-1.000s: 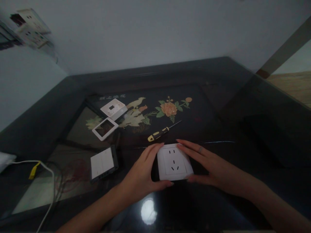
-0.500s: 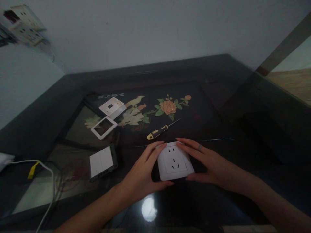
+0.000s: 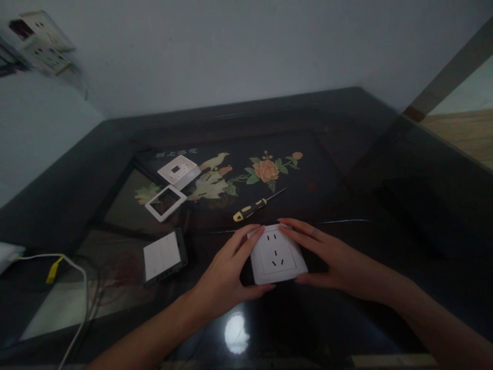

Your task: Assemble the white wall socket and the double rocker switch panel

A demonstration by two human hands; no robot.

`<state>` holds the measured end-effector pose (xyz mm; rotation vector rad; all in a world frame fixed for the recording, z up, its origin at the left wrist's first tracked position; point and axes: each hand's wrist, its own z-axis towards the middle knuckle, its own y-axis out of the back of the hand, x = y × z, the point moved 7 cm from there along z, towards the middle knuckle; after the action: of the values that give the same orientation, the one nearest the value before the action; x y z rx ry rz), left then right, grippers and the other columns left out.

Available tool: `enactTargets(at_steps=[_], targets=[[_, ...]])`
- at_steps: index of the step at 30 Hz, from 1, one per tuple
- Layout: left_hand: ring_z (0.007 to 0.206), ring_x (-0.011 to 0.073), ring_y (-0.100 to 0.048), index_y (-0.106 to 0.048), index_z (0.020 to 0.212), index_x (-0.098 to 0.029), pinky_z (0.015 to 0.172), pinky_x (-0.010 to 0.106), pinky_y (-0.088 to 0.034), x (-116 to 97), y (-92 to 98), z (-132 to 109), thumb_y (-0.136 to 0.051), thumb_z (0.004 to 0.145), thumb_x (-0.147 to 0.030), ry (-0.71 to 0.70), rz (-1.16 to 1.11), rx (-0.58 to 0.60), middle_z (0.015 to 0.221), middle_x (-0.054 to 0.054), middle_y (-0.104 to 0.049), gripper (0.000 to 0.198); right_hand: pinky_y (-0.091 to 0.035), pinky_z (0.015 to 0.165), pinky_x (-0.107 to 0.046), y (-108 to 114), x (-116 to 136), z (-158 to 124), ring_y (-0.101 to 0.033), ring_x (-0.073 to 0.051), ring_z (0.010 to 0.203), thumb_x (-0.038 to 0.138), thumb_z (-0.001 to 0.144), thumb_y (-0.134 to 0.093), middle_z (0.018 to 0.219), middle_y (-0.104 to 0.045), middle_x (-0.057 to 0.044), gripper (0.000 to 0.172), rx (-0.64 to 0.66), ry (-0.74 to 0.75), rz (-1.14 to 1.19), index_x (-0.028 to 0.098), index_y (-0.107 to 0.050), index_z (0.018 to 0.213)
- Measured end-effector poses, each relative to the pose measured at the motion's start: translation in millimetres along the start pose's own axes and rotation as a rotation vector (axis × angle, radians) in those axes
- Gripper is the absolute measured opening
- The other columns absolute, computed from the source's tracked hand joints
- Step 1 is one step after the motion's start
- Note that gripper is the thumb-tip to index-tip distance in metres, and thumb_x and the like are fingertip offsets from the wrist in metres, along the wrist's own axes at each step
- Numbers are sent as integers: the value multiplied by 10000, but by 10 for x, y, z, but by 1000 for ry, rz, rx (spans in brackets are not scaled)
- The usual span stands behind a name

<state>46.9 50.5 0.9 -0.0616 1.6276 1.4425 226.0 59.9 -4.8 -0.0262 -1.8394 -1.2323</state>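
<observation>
Between my two hands is a white wall socket (image 3: 276, 254) with a square face and several dark slots. My left hand (image 3: 231, 270) grips its left side, fingers along the top edge and thumb at the lower edge. On the other side my right hand (image 3: 327, 254), with a ring on one finger, holds the top right edge and the lower right corner. A yellow and black screwdriver (image 3: 254, 207) lies just beyond the socket. To the left is a white switch module (image 3: 162, 256) with a dark body.
A white frame (image 3: 156, 209) and a white back box (image 3: 178, 171) lie farther back on the dark glossy table (image 3: 339, 123). A white cable (image 3: 85, 288) with a yellow tag runs down the left. Sockets (image 3: 46, 43) are mounted on the wall at upper left.
</observation>
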Motion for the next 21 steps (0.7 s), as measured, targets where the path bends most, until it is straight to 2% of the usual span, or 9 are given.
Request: enactTargets(at_steps=[5,14,21], targets=[[1347,354,-409,-117,1509,-287,1075,529,-427,2,-23,-15,-773,759,-336,-42,101,12,1466,182,-335,998,-303,1158,-438,-8,-10,-1,-290,-261,1446,395,838,-670,1616,-214,-76,818,19,-2,-13,261,-250,1527],[1313,416,-452,14,1523,-233,998,551,-490,-36,-60,-32,-770,757,-378,-66,312,56,1465,254,-351,1105,-335,1144,-431,5,8,21,-337,-273,1424,367,823,-688,1600,-249,-107,802,-2,26,-91,207,-306,1511],[1318,421,-447,25,1527,-211,976,549,-505,-66,-68,-30,-735,788,-361,-59,366,66,1478,270,-346,1071,-333,1147,-435,28,61,32,-353,-283,1415,336,814,-700,1589,-279,-116,798,-20,57,-111,194,-325,1504]])
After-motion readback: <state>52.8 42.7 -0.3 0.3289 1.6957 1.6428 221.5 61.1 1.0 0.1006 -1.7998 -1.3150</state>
